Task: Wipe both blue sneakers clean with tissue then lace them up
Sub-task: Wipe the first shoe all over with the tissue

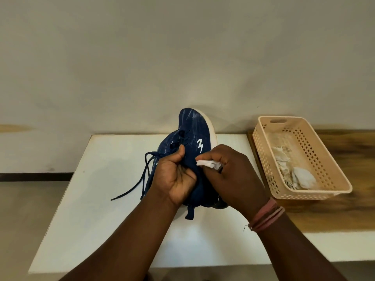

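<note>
One blue sneaker [193, 126] in view — left hand [178, 177] gripping its collar, right hand [233, 175] pinching one tissue [207, 164].

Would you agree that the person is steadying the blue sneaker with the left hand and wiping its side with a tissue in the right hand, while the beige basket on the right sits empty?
Not quite: the head view shows the beige basket holds crumpled used tissues. The rest stands: the left hand steadies the blue sneaker and the right hand presses a tissue to its side.
</note>
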